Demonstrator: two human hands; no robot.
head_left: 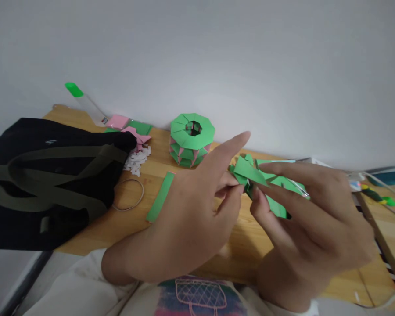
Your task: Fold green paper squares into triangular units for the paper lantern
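Both hands meet over the table around a small piece of folded green paper (247,170). My left hand (197,210) pinches its near edge between thumb and bent fingers, with the index finger stretched out past it. On the other side, my right hand (309,215) grips the same paper with thumb and fingertips. The fingers hide part of the folds. Behind the left hand stands a round green and pink paper model (192,138) with a hole in its top. A green paper strip (160,199) lies left of my left hand. More green paper (276,204) lies beneath the right hand.
A black bag (62,180) covers the table's left side. Near it lie pink paper (117,121), white paper scraps (138,161) and a thin ring (129,195). A clear sleeve with a green end (74,89) leans on the wall. A white cable (386,186) runs at right.
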